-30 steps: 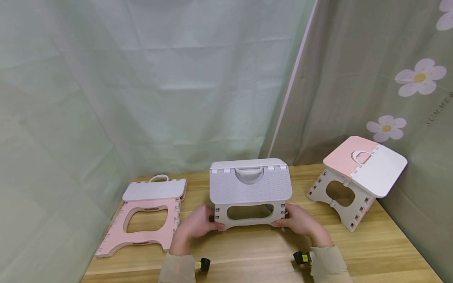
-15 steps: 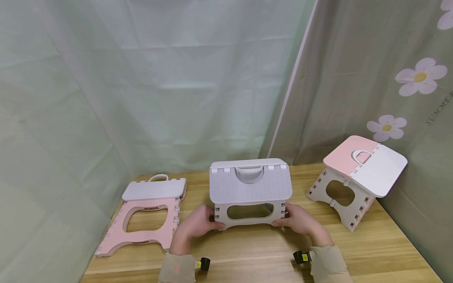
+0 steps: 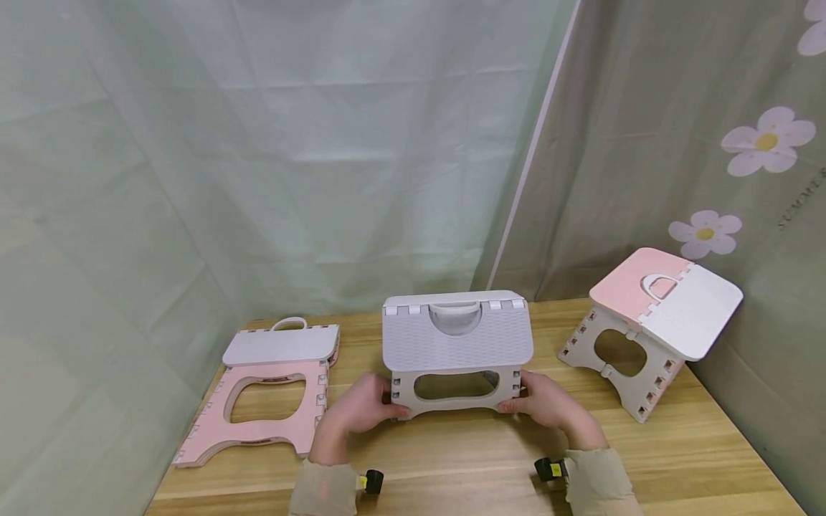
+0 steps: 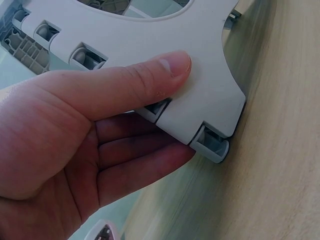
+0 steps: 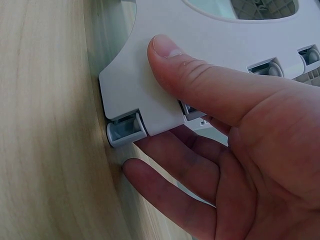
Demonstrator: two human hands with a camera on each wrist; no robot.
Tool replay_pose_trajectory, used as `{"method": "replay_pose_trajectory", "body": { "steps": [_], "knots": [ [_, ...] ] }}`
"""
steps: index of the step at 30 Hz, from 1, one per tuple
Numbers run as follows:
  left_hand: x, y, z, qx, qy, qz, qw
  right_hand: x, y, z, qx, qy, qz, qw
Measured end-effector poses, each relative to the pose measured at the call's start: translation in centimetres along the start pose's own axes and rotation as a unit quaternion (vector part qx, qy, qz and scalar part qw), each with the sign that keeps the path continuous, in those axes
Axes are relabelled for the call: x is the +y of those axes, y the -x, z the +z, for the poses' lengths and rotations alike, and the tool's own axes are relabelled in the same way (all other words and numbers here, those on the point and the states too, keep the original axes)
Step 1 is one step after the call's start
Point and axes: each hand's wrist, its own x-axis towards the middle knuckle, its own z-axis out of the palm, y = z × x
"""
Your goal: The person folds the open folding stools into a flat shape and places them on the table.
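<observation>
A grey-and-white folding stool stands in the middle of the wooden table, its two-part top sloping with the grey half toward me. My left hand grips the stool's left leg near the foot, and my right hand grips the right leg at the same height. In the left wrist view the thumb lies on the white leg panel, with fingers behind it. The right wrist view has the other thumb pressed on the panel, some fingertips hidden behind it.
On the left a pink-and-white folding stool lies folded down on the table. An unfolded pink-and-white stool stands at the right, close to the curtain. A pale curtain hangs behind the table.
</observation>
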Motion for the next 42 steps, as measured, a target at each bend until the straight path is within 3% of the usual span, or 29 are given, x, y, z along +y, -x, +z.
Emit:
{"method": "replay_pose_trajectory", "body": {
  "steps": [42],
  "knots": [
    [-0.37, -0.11, 0.34, -0.005, 0.004, -0.003, 1.0, 0.11, 0.09, 0.06, -0.005, -0.02, 0.001, 1.0]
  ]
}}
